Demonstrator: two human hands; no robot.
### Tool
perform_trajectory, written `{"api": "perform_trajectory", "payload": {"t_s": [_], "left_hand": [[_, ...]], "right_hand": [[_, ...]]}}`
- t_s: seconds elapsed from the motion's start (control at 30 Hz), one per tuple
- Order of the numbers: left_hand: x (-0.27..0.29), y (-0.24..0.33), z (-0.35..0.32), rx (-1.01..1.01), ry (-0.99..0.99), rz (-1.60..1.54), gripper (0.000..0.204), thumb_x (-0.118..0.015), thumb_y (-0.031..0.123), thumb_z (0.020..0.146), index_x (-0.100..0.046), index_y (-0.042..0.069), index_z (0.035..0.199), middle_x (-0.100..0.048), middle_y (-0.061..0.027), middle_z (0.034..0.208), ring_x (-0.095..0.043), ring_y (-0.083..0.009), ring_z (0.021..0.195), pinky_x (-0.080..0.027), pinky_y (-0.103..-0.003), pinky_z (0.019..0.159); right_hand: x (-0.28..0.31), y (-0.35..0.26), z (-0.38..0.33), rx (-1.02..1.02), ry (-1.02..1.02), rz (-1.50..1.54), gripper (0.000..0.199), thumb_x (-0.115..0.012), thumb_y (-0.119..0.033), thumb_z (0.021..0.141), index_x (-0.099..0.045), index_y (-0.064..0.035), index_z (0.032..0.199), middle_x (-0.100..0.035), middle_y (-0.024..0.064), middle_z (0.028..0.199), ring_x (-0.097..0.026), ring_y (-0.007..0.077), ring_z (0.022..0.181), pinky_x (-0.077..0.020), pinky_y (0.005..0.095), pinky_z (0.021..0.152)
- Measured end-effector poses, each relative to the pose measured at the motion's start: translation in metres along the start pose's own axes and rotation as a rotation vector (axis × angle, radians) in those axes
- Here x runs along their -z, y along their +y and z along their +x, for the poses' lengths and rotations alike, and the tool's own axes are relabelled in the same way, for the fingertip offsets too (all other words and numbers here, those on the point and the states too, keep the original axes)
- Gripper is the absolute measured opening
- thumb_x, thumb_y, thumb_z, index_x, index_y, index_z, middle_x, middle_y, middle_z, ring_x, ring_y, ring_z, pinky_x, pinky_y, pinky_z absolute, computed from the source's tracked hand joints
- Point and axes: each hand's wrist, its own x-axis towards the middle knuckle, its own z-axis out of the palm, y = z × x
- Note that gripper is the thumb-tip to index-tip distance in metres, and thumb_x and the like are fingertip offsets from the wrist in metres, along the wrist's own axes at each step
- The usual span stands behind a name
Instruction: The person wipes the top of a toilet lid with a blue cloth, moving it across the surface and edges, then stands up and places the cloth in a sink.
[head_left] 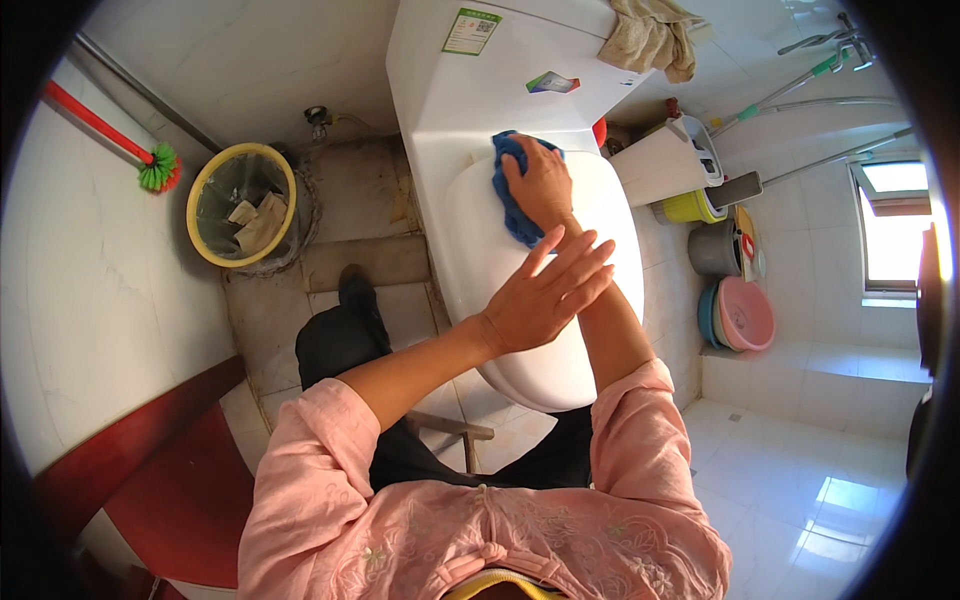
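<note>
Cloth [508, 195] in head view is at the rear left of the toilet lid [605, 215], grasped under bent fingers of the right hand [543, 185]. The left hand [548, 292] holds nothing, its fingers spread across the right forearm [615, 332]. Wiping seems to be in progress; which part is finished or left, I cannot tell. Cloth is blue, crumpled fabric; lid is smooth, rounded, white.

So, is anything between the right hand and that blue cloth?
Nothing visible: the right hand rests directly on the blue cloth. The left hand appears over the right forearm, not between them.
</note>
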Motion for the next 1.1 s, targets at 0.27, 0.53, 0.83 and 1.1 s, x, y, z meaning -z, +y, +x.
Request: {"api": "perform_trajectory", "payload": {"t_s": [0.27, 0.53, 0.83, 1.1], "left_hand": [[0.017, -0.046, 0.021, 0.314, 0.215, 0.022, 0.054, -0.054, 0.004, 0.081, -0.043, 0.003, 0.134, -0.037, -0.0184, 0.144, -0.032, -0.0375, 0.135, -0.023, -0.048, 0.109], [0.009, -0.088, 0.01, 0.577, 0.245, 0.004, 0.043, -0.058, 0.012, 0.084, -0.048, -0.003, 0.123, -0.051, -0.0198, 0.127, -0.043, -0.0387, 0.123, -0.035, -0.049, 0.101], [-0.006, -0.083, -0.006, 0.387, -0.092, 0.087, 0.033, -0.059, 0.013, 0.084, -0.058, -0.001, 0.114, -0.056, -0.0189, 0.122, -0.047, -0.0386, 0.119, -0.041, -0.045, 0.098], [-0.015, -0.06, -0.012, 0.416, -0.545, 0.197, 0.049, -0.05, 0.025, 0.094, -0.04, 0.013, 0.14, -0.031, -0.0133, 0.148, -0.026, -0.0377, 0.136, -0.023, -0.052, 0.111]], "right_hand": [[-0.05, -0.011, -0.046, 0.182, -0.089, 0.558, 0.038, -0.062, -0.018, 0.085, -0.054, -0.0123, 0.122, -0.055, 0.0077, 0.122, -0.048, 0.0235, 0.119, -0.038, 0.0385, 0.1], [0.011, -0.066, -0.092, 0.311, -0.186, 0.062, 0.04, -0.064, -0.022, 0.078, -0.058, -0.0075, 0.115, -0.06, 0.0112, 0.116, -0.052, 0.0297, 0.114, -0.0349, 0.0446, 0.106], [0.054, -0.059, -0.203, 0.223, -0.209, 0.12, 0.032, -0.067, -0.014, 0.077, -0.06, -0.0104, 0.107, -0.061, 0.0115, 0.111, -0.052, 0.0267, 0.117, -0.0294, 0.0484, 0.11], [0.086, -0.036, -0.279, -0.145, 0.016, 0.191, 0.03, -0.06, -0.005, 0.085, -0.057, -0.0055, 0.114, -0.061, 0.0132, 0.113, -0.053, 0.0312, 0.117, -0.0268, 0.0501, 0.111]]}}
